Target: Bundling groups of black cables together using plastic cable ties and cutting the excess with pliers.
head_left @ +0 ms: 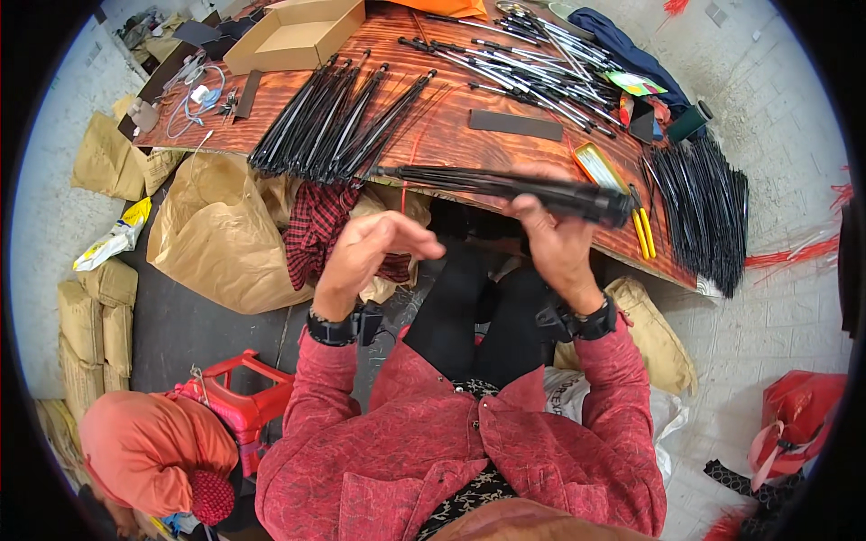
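Observation:
My right hand (561, 245) grips a slim bundle of black umbrella ribs (487, 180) at its thicker end, over the table's front edge. The bundle lies nearly level, its thin end pointing left, and its right end is smeared by motion. Just below that thin end, my left hand (372, 257) is held in the air, fingers stretched and bent at the knuckles, with nothing in it. Several more black rib bundles (338, 122) lie side by side on the wooden table (433, 113). A dense pile of black ribs (699, 212) rests at the table's right end.
Silver and black umbrella shafts (532, 72) lie heaped at the back. Nearer are a dark flat strip (515, 124), yellow-handled pliers (644, 233) and a yellow tray (600, 168). An open cardboard box (293, 38) stands back left. Brown paper (216, 239) and a red stool (257, 383) are at left.

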`<state>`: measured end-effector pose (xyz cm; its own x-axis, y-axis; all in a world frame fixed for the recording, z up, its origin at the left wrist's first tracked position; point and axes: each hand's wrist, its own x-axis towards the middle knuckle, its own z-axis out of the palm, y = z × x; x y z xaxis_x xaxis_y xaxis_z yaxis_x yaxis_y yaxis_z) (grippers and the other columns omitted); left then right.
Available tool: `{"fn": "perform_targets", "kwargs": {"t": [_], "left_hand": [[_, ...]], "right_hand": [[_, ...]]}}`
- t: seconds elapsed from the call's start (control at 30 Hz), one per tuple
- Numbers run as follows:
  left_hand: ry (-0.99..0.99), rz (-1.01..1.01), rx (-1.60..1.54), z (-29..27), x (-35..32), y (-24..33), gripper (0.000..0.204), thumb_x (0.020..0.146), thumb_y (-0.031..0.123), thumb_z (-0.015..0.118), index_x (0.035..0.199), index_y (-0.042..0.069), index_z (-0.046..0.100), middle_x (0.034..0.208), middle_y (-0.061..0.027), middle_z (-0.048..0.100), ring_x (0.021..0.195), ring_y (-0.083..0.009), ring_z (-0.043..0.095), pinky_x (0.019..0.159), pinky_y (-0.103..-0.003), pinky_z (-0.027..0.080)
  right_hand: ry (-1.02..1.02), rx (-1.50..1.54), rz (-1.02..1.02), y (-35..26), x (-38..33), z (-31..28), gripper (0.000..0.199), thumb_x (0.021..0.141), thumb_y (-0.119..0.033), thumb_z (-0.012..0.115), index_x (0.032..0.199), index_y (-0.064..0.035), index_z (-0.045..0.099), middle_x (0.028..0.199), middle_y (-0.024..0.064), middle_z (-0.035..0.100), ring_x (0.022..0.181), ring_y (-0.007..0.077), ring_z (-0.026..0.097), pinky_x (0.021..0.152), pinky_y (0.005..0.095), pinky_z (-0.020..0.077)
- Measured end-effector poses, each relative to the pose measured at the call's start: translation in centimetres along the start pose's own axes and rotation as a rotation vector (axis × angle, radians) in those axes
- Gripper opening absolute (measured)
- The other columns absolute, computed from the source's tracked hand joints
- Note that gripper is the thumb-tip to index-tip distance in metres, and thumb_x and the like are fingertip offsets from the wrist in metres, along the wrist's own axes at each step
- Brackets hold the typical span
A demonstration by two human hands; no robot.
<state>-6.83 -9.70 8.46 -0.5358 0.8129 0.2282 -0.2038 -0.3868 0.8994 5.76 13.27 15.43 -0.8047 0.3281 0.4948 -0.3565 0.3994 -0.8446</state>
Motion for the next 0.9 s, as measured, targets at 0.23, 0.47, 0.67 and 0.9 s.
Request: {"fn": "perform_targets", "kwargs": {"t": [0.23,0.47,0.67,0.9], "left_hand": [[0.314,0.290,-0.119,-5.3,-1.7,1.1,0.032,0.106,0.027,0.050,0.103,-0.002,0.065,0.089,-0.0140,0.070,0.077,-0.0183,0.066,0.078,-0.034,0.055],[0.617,0.381,0.984,-8.8,-0.3,1.9,0.023,0.093,0.004,0.061,0.116,0.000,0.065,0.119,-0.0124,0.064,0.107,-0.0231,0.061,0.095,-0.034,0.048],[0.821,0.354,1.691,-17.1,1.5,2.8,0.040,0.088,0.020,0.068,0.125,0.005,0.062,0.132,-0.0230,0.054,0.123,-0.0402,0.049,0.106,-0.049,0.038],[0.836,0.174,1.728,-22.8,2.6,2.9,0.052,0.084,0.030,0.075,0.129,0.010,0.060,0.126,-0.0151,0.061,0.122,-0.0355,0.052,0.100,-0.047,0.042]], "right_hand": [[0.041,0.329,0.099,1.6,1.8,1.8,0.034,0.094,-0.018,0.072,0.121,-0.0001,0.062,0.106,0.0081,0.067,0.098,0.0158,0.065,0.081,0.0286,0.0556],[-0.145,-0.212,-0.259,1.4,3.5,3.9,0.038,0.085,-0.011,0.077,0.121,-0.0033,0.065,0.110,0.0098,0.068,0.097,0.0246,0.065,0.084,0.0353,0.0524],[-0.140,-0.249,-0.303,1.4,4.1,4.7,0.039,0.084,-0.006,0.076,0.122,-0.0034,0.065,0.108,0.0093,0.069,0.097,0.0245,0.064,0.084,0.0358,0.0516],[-0.159,-0.220,-0.301,2.1,4.1,4.8,0.040,0.085,-0.005,0.076,0.123,-0.0027,0.064,0.108,0.0094,0.069,0.097,0.0239,0.064,0.084,0.0356,0.0516]]}}
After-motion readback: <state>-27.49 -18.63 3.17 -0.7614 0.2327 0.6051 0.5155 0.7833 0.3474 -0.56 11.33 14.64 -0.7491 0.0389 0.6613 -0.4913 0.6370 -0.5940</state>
